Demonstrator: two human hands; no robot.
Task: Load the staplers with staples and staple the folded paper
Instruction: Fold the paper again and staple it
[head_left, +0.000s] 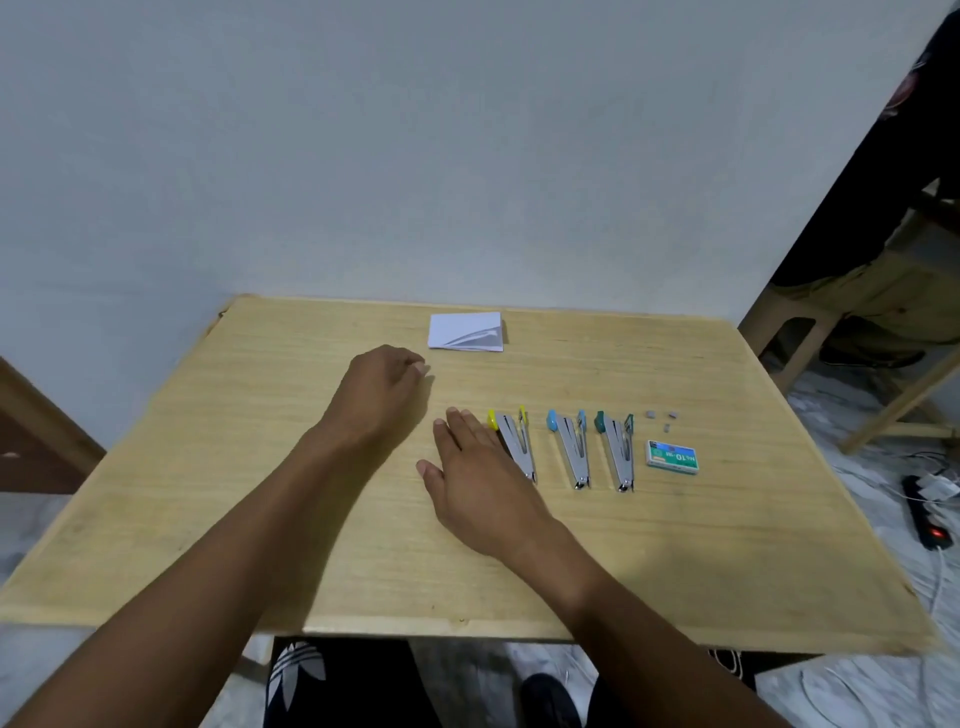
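Wooden table (249, 499): yellow stapler (513, 437), blue stapler (571, 451), teal stapler (618, 451) lie opened in a row.
Folded paper (465, 331): near far edge.
Left hand (382, 388): loosely curled, empty.
Right hand (474, 470): flat, empty, beside yellow stapler.

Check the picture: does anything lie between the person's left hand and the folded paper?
Nothing visible does. Only bare table shows between the left hand and the folded paper near the far edge. The yellow stapler and the right hand lie nearer the person, off that path.
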